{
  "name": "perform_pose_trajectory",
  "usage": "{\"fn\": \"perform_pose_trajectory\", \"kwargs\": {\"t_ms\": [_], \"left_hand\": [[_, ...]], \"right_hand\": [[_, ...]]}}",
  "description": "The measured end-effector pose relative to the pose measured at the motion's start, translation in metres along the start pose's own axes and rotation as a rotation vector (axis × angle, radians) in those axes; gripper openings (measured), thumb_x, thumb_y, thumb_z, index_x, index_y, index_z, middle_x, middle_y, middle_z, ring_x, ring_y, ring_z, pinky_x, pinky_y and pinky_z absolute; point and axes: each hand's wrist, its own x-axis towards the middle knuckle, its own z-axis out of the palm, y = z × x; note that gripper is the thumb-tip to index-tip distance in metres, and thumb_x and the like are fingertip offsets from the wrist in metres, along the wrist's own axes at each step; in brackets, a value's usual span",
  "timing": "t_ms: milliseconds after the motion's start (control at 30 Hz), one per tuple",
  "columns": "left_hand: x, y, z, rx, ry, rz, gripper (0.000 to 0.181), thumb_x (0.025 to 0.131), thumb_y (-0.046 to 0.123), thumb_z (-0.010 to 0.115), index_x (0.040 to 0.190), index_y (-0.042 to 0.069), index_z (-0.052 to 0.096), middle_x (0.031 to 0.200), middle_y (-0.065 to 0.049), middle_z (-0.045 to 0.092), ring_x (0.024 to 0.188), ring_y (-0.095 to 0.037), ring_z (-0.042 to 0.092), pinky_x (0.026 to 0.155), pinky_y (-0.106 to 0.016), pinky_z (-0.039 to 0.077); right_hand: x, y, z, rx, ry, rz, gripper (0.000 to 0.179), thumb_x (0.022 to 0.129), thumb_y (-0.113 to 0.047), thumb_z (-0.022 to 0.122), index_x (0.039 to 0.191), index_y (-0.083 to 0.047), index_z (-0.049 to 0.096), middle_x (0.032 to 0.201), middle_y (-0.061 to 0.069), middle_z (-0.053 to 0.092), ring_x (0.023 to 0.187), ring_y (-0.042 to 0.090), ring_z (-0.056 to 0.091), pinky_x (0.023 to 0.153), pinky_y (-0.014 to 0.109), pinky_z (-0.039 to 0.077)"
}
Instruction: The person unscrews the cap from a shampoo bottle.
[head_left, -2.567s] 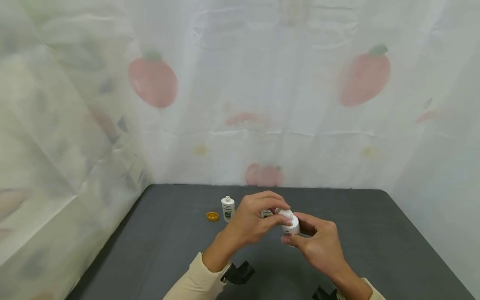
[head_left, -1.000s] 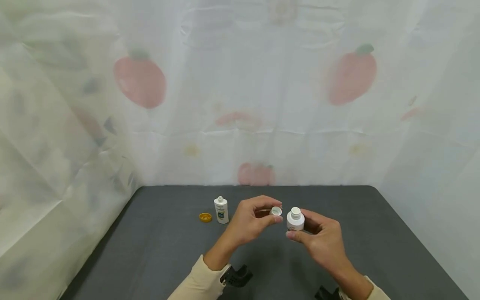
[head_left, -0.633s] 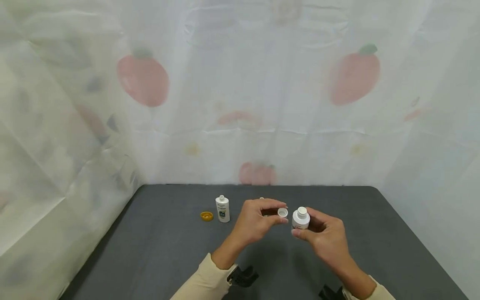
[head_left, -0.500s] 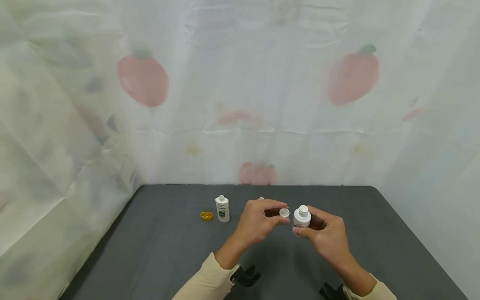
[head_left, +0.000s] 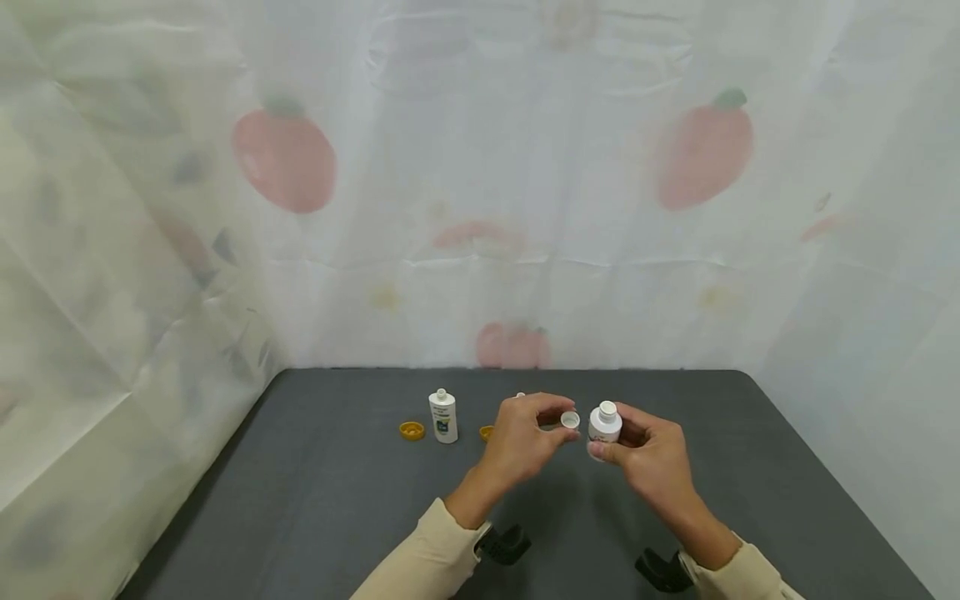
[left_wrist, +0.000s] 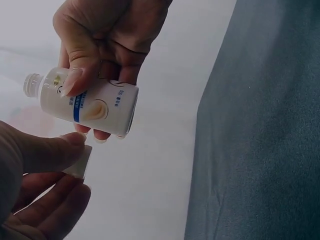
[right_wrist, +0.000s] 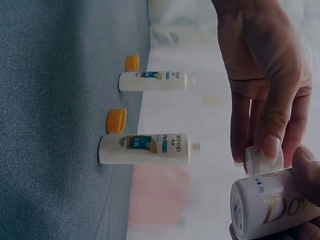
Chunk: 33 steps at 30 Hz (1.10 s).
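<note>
We had the small white lotion bottle (head_left: 603, 424) up off the table in our right hand (head_left: 648, 457), fingers and thumb wrapped round its body so the open neck stood clear at the top. Held that way, nothing could spill and the threads were easy to get at. In the left wrist view the same bottle (left_wrist: 82, 102) showed its blue-and-gold label, with the thumb lying across it.

Our left hand (head_left: 525, 437) pinched the little white cap (head_left: 570, 420) between thumb and fingertips, just beside the bottle's neck but not touching it. The cap (right_wrist: 263, 160) sat right above the bottle's shoulder in the right wrist view (the hollow side looked turned toward us in the head view, though it's too small to be sure).

Both hands hovered over the middle of the dark grey table (head_left: 337, 500), probably because that kept the bottle and cap close together and well lit.

Further back we'd got two slim white bottles standing upright with their necks bare: one out in the open (head_left: 442, 416), the other (right_wrist: 145, 149) mostly hidden behind the left hand in the head view. Each had an orange cap lying on the table just beside it (head_left: 411, 430) (right_wrist: 116, 120), so every cap stayed next to its own bottle. A pale cloth with red fruit prints (head_left: 480, 183) hung round the table.
</note>
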Motion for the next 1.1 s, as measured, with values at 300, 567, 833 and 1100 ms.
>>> {"fn": "perform_pose_trajectory", "kwargs": {"t_ms": [300,567,833,1100], "left_hand": [[0.005,-0.008,0.006,0.006,-0.009,-0.020,0.028,0.087,0.008,0.084,0.114,0.007,0.080,0.104,-0.011,0.081,0.089,-0.018,0.080,0.077,-0.016,0.060],[0.008,-0.017,0.014,0.063,0.010,-0.045,0.028,0.086,0.008,0.085,0.114,0.006,0.080,0.101,-0.010,0.082,0.089,-0.019,0.080,0.081,-0.026,0.063],[0.009,-0.023,0.025,0.041,0.020,-0.078,0.028,0.087,0.005,0.084,0.115,0.005,0.079,0.103,-0.012,0.082,0.092,-0.021,0.080,0.076,-0.018,0.061],[0.011,-0.028,0.029,0.126,0.064,-0.085,0.028,0.087,0.007,0.084,0.115,0.006,0.080,0.103,-0.010,0.082,0.091,-0.020,0.080,0.076,-0.022,0.062]], "right_hand": [[0.007,0.006,0.002,-0.008,0.021,0.022,0.058,0.082,0.001,0.086,0.136,0.004,0.066,0.125,0.026,0.073,0.101,0.002,0.073,0.082,0.017,0.060],[0.013,0.014,0.003,-0.027,0.039,0.024,0.058,0.084,0.001,0.085,0.138,0.004,0.065,0.127,0.027,0.072,0.111,0.023,0.076,0.087,0.026,0.063],[0.020,0.020,0.005,-0.017,0.067,0.052,0.058,0.082,0.004,0.084,0.137,0.004,0.065,0.126,0.028,0.072,0.093,-0.016,0.064,0.084,0.013,0.058],[0.029,0.030,0.007,-0.054,0.093,0.055,0.056,0.083,0.000,0.086,0.136,-0.001,0.068,0.126,0.025,0.073,0.100,-0.002,0.071,0.085,0.016,0.059]]}}
